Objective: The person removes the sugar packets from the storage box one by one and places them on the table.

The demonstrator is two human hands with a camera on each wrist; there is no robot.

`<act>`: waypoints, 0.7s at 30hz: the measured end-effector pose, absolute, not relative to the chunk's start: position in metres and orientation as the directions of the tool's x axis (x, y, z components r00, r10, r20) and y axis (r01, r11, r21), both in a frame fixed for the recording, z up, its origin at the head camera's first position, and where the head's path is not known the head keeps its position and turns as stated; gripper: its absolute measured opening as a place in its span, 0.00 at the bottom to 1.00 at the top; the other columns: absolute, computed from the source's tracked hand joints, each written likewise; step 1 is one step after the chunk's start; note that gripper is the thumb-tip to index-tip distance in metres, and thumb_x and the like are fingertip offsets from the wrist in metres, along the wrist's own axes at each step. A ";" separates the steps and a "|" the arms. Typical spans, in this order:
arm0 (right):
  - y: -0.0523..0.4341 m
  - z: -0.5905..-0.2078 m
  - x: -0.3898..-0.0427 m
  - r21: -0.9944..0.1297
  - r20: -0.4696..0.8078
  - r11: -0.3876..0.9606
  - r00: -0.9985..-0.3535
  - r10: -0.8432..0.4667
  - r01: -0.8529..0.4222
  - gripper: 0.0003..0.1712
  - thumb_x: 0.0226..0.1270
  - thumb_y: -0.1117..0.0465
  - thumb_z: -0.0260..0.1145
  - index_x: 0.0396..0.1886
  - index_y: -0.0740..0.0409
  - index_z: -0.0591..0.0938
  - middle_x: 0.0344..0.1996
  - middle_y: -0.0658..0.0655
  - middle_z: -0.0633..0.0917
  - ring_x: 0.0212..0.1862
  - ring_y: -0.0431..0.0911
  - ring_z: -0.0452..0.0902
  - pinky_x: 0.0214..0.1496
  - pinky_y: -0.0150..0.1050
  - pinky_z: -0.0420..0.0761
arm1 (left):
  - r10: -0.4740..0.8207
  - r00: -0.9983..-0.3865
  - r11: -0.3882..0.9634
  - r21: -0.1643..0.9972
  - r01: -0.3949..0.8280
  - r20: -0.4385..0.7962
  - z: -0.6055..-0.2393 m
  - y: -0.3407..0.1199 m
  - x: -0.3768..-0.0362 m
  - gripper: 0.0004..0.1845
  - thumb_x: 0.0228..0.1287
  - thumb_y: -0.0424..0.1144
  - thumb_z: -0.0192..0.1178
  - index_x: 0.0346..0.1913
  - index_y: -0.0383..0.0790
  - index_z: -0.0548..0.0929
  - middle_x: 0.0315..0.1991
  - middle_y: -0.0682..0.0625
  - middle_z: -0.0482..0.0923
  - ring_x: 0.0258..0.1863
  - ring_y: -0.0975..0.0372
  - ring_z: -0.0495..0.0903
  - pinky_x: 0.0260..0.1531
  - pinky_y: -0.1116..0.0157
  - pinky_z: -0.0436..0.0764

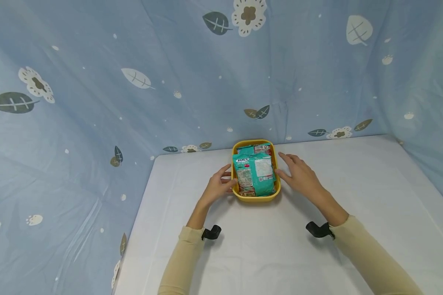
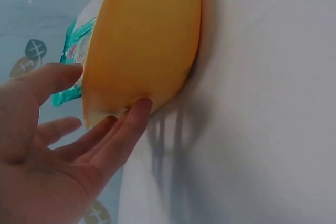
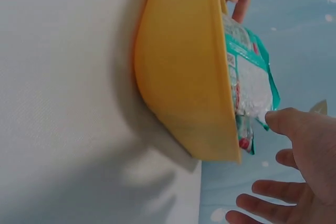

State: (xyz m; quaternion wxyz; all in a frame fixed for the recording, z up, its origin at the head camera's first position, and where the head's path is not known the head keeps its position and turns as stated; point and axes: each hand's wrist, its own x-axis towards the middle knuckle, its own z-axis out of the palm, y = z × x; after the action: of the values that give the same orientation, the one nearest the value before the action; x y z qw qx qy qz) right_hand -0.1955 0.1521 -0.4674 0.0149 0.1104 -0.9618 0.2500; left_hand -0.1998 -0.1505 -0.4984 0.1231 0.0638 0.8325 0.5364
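Head: teal packet [image 1: 256, 174] (label unreadable)

A table [image 1: 266, 254] covered with a plain white cloth carried the things, its far edge and left side meeting a blue curtain printed with leaves and flowers. A yellow plastic tub [image 1: 256, 198] with rounded corners sat directly on the cloth, near the far edge and about midway across. The tub held teal snack packets [image 1: 254, 174], stacked so that they rose above its rim. The tub cast a soft shadow on the cloth beside it.
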 end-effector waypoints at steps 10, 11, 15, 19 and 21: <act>0.140 -0.460 -0.199 -0.488 0.059 0.847 -0.976 -0.209 -0.211 0.41 0.70 0.44 0.61 0.77 0.52 0.58 0.68 0.70 0.69 0.66 0.67 0.67 0.60 0.68 0.75 | 0.246 -0.951 0.384 0.920 -0.081 -0.186 -0.494 -0.149 -0.208 0.38 0.67 0.44 0.62 0.76 0.50 0.58 0.65 0.37 0.70 0.58 0.47 0.79 0.37 0.62 0.90; 0.138 -0.459 -0.199 -0.485 0.052 0.849 -0.976 -0.209 -0.208 0.42 0.70 0.44 0.61 0.77 0.52 0.58 0.67 0.70 0.70 0.66 0.67 0.68 0.60 0.68 0.76 | 0.247 -0.949 0.381 0.920 -0.090 -0.195 -0.493 -0.149 -0.209 0.38 0.67 0.44 0.62 0.76 0.50 0.58 0.65 0.38 0.70 0.58 0.47 0.79 0.38 0.62 0.90; 0.133 -0.458 -0.201 -0.492 0.046 0.844 -0.975 -0.219 -0.213 0.42 0.70 0.44 0.61 0.78 0.50 0.57 0.64 0.70 0.75 0.64 0.66 0.71 0.59 0.66 0.77 | 0.252 -0.940 0.375 0.919 -0.122 -0.228 -0.494 -0.149 -0.212 0.38 0.67 0.43 0.63 0.76 0.51 0.58 0.65 0.38 0.69 0.59 0.46 0.78 0.40 0.59 0.89; 0.130 -0.459 -0.201 -0.512 0.086 0.820 -0.965 -0.248 -0.256 0.44 0.69 0.45 0.63 0.78 0.50 0.55 0.59 0.69 0.79 0.60 0.64 0.74 0.58 0.63 0.80 | 0.262 -0.932 0.376 0.916 -0.142 -0.252 -0.494 -0.149 -0.214 0.38 0.68 0.41 0.62 0.77 0.49 0.57 0.66 0.37 0.68 0.59 0.45 0.78 0.42 0.56 0.89; 0.129 -0.459 -0.200 -0.516 0.106 0.810 -0.959 -0.263 -0.280 0.46 0.68 0.46 0.64 0.79 0.51 0.54 0.56 0.69 0.80 0.57 0.64 0.76 0.56 0.62 0.81 | 0.272 -0.925 0.382 0.912 -0.149 -0.265 -0.490 -0.149 -0.214 0.38 0.68 0.39 0.60 0.77 0.47 0.56 0.67 0.35 0.68 0.59 0.45 0.78 0.42 0.56 0.89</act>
State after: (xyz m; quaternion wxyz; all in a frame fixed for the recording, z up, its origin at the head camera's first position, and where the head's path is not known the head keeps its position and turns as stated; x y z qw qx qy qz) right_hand -0.2003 0.1286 -0.4595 0.0148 0.1427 -0.9511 0.2736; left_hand -0.2141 -0.1488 -0.4904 0.1899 0.0379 0.8093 0.5545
